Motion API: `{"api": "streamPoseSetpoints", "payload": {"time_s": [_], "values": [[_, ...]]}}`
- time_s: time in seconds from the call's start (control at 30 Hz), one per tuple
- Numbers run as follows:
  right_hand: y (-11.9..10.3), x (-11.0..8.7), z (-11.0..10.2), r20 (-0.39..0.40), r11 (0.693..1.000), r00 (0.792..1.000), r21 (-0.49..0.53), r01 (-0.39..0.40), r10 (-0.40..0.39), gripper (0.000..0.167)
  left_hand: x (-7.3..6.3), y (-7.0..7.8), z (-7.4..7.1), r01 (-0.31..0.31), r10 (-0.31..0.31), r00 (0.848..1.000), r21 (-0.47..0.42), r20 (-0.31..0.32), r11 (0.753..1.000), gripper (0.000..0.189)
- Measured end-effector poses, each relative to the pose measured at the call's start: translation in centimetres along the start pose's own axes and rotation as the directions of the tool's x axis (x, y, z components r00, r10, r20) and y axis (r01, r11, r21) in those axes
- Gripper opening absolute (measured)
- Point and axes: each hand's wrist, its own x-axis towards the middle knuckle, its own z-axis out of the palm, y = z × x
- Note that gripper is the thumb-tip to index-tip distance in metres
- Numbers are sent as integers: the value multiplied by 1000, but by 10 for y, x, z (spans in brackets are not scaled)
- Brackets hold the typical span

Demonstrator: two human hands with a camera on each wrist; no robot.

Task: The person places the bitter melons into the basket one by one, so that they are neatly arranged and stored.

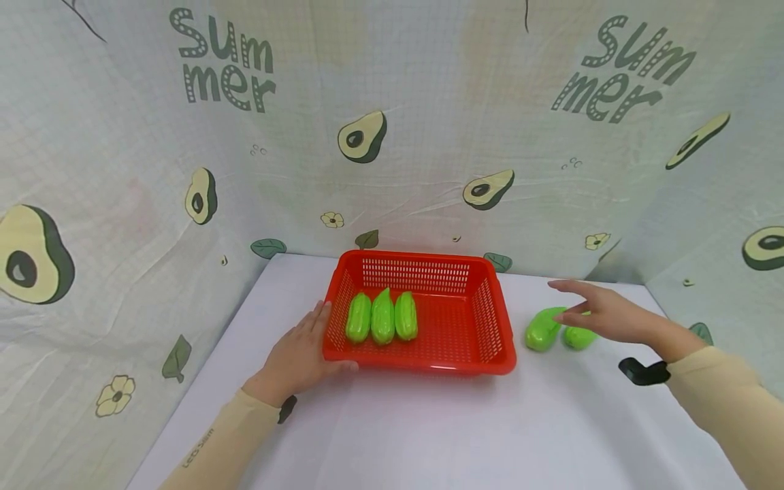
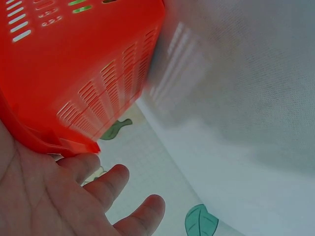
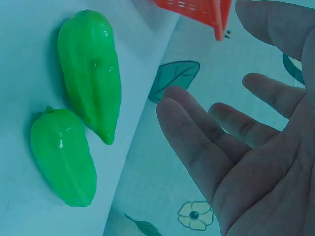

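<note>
A red slotted plastic basket [image 1: 422, 367] stands on the white table, holding a row of green peppers [image 1: 383, 320] along its left side. My left hand [image 1: 297, 357] rests against the basket's left end, thumb at the front corner. In the left wrist view its fingers [image 2: 110, 184] stretch out under the rim. To the basket's right, two more green peppers lie side by side: a longer, tapered one [image 3: 91, 69] and a shorter one [image 3: 64, 160]. Over them hovers my right hand [image 1: 612, 314], its fingers spread and holding nothing; in the head view it partly covers the shorter pepper.
The white table [image 1: 398, 435] ends at the back and sides against a pale hanging cloth [image 1: 429, 143] printed with avocados, leaves and lettering. A dark strap [image 1: 643, 372] hangs at the right wrist, close to the sleeve.
</note>
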Motion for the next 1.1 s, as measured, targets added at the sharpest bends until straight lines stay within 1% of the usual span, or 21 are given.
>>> {"api": "streamPoseSetpoints", "payload": {"time_s": [0.17,0.37,0.57,0.7,0.77,0.87,0.93,1.1], "values": [[14,0,-1,-34,999,999,-47,-19,18,75,-1,0,0,-3,3,1000,2,-9,1000,132],[30,-1,1,-38,995,998,-75,-61,59,79,-1,0,0,-3,3,1000,0,-10,1000,132],[51,0,5,-64,989,996,-131,-62,54,75,-1,0,0,-11,11,1000,-2,-14,1000,133],[61,1,8,-80,979,994,-185,-85,71,74,0,-1,2,-10,10,1000,3,-14,1000,134],[66,1,11,-80,969,992,-222,-111,95,75,0,-1,2,-11,11,1000,3,-14,1000,134],[71,1,16,-78,959,990,-249,-137,122,77,-1,-1,3,-8,8,1000,1,-12,1000,134],[74,2,20,-79,956,987,-250,-152,137,78,-1,-1,3,-7,7,1000,1,-11,1000,134],[80,6,30,-73,960,980,-199,-194,183,80,-1,-1,2,-12,12,1000,7,-14,1000,133]]}}
